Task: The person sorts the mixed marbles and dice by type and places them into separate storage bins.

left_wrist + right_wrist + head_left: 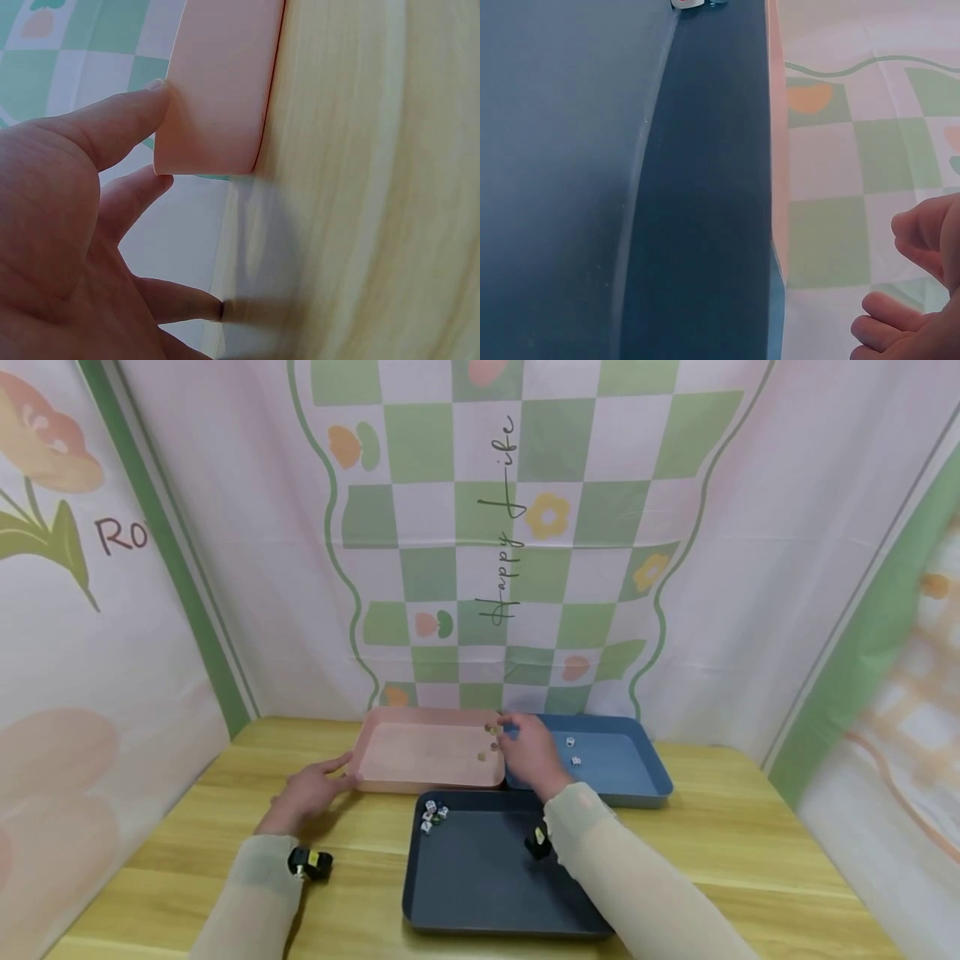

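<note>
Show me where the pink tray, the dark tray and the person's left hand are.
pink tray (420,752): head view, on its bare floor.
dark tray (487,877): head view, on its bare floor.
left hand (307,792): head view, on the back of the hand, fingers touching the pink tray's corner.

Bright, even light with soft shadows on the table. The head view bends and smears at its edges; both wrist views are close and slightly soft.
</note>
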### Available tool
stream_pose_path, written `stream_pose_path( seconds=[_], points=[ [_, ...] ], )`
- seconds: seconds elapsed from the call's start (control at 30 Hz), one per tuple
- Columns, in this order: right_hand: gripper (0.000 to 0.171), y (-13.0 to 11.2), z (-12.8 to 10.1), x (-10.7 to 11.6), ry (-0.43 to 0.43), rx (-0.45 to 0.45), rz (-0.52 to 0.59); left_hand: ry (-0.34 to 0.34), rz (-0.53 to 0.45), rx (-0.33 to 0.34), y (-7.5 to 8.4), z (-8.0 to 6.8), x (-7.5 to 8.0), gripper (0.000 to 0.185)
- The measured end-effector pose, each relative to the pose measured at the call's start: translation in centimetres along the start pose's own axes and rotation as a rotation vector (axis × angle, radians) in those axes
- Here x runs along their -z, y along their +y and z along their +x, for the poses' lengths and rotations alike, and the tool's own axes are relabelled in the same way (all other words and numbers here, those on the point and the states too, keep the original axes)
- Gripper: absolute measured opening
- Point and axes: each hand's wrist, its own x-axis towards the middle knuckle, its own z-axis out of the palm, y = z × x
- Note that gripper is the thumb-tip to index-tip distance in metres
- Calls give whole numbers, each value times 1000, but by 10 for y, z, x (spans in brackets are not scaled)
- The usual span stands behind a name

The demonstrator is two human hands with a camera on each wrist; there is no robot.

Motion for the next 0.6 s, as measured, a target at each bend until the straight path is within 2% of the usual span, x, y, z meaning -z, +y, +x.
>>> stream_pose_path(
  seconds=[0.3,0.5,0.6],
  points=[
    [31,4,-8,-11,-26,-3,52,2,-7,-4,0,-1,0,74],
    [28,1,-18,-22,-46,78,25,4,-7,-8,-1,0,0,74],
    [25,-2,-22,-28,-93,127,26,4,-10,-7,-1,0,-1,74]
  ],
)
